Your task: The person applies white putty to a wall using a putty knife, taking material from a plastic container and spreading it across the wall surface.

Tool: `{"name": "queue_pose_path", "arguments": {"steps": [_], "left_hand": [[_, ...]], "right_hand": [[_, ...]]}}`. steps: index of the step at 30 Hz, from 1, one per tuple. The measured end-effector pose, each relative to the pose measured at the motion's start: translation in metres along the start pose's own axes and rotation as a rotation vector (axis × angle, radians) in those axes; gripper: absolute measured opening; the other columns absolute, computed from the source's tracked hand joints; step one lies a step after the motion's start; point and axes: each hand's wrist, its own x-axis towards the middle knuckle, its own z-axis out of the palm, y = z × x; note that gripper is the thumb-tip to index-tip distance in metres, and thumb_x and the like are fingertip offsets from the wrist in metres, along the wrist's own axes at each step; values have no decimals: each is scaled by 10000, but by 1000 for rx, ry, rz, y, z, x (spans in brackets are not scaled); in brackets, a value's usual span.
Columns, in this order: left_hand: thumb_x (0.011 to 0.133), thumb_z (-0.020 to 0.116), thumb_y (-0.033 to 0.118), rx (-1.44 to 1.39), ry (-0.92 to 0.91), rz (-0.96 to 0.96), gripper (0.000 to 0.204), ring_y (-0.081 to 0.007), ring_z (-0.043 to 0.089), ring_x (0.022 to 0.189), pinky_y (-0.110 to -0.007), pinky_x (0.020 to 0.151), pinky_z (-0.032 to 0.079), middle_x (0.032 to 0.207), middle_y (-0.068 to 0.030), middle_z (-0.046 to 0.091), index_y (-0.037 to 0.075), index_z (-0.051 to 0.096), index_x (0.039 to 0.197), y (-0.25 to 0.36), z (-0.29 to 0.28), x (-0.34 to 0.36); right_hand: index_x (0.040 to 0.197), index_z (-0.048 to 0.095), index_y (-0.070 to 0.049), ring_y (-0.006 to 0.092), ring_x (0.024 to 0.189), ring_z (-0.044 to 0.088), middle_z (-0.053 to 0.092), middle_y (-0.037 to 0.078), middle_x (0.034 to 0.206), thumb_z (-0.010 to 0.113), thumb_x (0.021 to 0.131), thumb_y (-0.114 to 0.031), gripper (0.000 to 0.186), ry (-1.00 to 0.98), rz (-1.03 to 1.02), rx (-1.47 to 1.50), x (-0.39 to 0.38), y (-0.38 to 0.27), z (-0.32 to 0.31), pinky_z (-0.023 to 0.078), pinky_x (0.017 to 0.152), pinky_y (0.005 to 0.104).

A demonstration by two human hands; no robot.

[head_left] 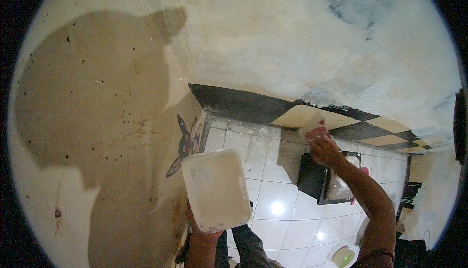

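My left hand (192,219) grips a white rectangular plastic tub (212,154) from beneath and along its left side. The tub holds a pale cream paint-like liquid. Out to the right, my right hand (324,149) is closed around a paintbrush (319,130) with a reddish handle; its bristle end is blurred. The brush is at the lower part of the wall, over a black-and-cream checkered band (287,116). I cannot tell whether the bristles touch the wall. Above the band, the wall (273,48) is covered in patchy cream and bluish-white.
Below my right hand, a black box-like piece (311,176) stands on white floor tiles (275,197), with pale items on it. A yellowish-green tub (343,257) sits at the lower right. The left wall (58,185) bears my shadow and a dark leaf-like drawing (184,143).
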Motion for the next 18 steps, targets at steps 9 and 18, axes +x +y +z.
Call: {"name": "queue_pose_path", "arguments": {"steps": [9, 18], "left_hand": [[889, 545, 460, -23, -83, -11, 633, -354, 505, 1222, -579, 994, 419, 1369, -140, 490, 111, 406, 1399, -5, 7, -3], [906, 528, 447, -142, -110, -72, 606, -360, 524, 1198, -566, 982, 433, 1356, -146, 502, 96, 417, 1387, -10, -1, -5]], "right_hand": [[867, 590, -35, 342, 965, 585, 591, 196, 977, 532, 790, -147, 148, 426, -450, -174, 216, -122, -84, 476, 885, 433], [1295, 454, 77, 380, 1238, 446, 491, 246, 1307, 587, 760, -115, 584, 188, 89, -286, 70, 41, -23, 326, 1080, 475]]}}
